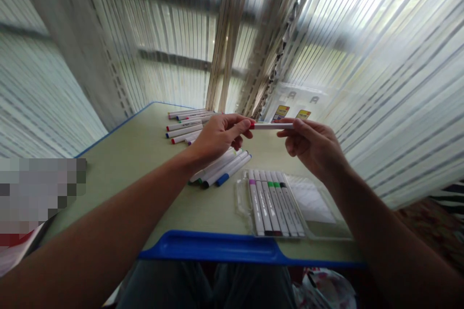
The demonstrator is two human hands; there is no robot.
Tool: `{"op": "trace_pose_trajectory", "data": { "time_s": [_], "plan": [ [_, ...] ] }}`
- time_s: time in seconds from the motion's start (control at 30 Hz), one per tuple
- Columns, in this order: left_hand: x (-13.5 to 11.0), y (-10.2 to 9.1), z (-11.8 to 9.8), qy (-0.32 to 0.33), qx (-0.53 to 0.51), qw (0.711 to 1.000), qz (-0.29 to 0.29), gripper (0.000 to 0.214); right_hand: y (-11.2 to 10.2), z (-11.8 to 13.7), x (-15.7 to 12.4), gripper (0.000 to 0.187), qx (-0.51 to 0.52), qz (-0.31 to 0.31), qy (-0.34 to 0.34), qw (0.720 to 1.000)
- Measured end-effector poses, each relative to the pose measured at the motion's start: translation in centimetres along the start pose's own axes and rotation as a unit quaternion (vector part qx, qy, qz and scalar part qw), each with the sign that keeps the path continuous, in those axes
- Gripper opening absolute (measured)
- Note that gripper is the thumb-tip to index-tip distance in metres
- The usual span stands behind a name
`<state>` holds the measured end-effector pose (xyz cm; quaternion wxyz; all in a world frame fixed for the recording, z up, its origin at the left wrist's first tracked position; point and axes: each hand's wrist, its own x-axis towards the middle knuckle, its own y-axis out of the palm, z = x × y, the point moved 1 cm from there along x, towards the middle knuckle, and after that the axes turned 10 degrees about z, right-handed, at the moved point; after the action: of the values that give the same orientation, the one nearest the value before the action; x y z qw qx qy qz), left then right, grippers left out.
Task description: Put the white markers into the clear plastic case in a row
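A white marker with a red cap (272, 126) is held level above the table between both hands. My left hand (226, 133) pinches its red end, and my right hand (313, 142) grips the white end between thumb and fingers. Below them lies an open clear plastic case (243, 198), in which several markers (273, 203) stand side by side, with purple, green and black bands at the far ends. Loose markers (226, 169) with blue, black and green ends lie left of the case, partly behind my left hand and wrist. Another loose group (184, 128) spreads farther back.
The pale green table (126, 169) has a blue edge and a blue pen trough (221, 246) at the front. A clear package with yellow labels (295, 104) leans against the curtain (174, 34) at the back. A plastic bag (326, 289) sits below the table at right.
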<state>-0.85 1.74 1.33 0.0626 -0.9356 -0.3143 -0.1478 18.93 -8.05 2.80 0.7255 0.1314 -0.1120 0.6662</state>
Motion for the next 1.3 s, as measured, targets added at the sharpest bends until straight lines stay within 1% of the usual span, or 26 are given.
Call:
{"op": "trace_pose_trajectory", "data": {
  "time_s": [0.17, 0.27, 0.37, 0.47, 0.77, 0.93, 1.03, 1.1, 1.3],
  "plan": [
    [0.0, -0.3, 0.2, 0.017, -0.018, 1.000, -0.009, 0.020, -0.5, -0.1, 0.3, 0.019, -0.001, -0.039, -0.001, 0.999],
    [0.0, -0.4, 0.2, 0.013, -0.027, 0.999, -0.021, 0.021, -0.7, -0.1, 0.4, 0.019, 0.004, -0.053, 0.004, 0.999],
    [-0.1, -0.5, 0.1, 0.012, -0.029, 0.999, -0.019, 0.025, -0.8, -0.1, 0.5, 0.019, -0.002, -0.060, 0.012, 0.998],
    [-0.1, -0.5, 0.0, 0.024, -0.043, 0.999, -0.008, 0.028, -0.9, -0.1, 0.6, 0.019, -0.001, -0.066, 0.018, 0.998],
    [-0.2, -0.3, 0.0, 0.063, -0.057, 0.996, 0.036, 0.036, -1.4, -0.5, 1.0, 0.013, 0.072, -0.096, 0.066, 0.991],
    [-0.4, -0.5, 0.0, 0.075, -0.048, 0.994, 0.061, 0.034, -1.2, -0.5, 1.0, 0.014, 0.070, -0.099, 0.076, 0.990],
    [-0.5, -0.4, -0.1, 0.064, -0.045, 0.995, 0.070, 0.034, -1.0, -0.4, 0.9, 0.013, 0.062, -0.104, 0.080, 0.989],
    [-0.5, -0.5, -0.2, 0.054, -0.041, 0.996, 0.060, 0.032, -0.9, -0.3, 0.8, 0.012, 0.056, -0.104, 0.072, 0.990],
    [-0.3, -0.7, -0.1, 0.025, -0.014, 1.000, 0.003, 0.029, -0.5, -0.3, 0.5, 0.012, 0.020, -0.079, 0.054, 0.995]
  ]
}}
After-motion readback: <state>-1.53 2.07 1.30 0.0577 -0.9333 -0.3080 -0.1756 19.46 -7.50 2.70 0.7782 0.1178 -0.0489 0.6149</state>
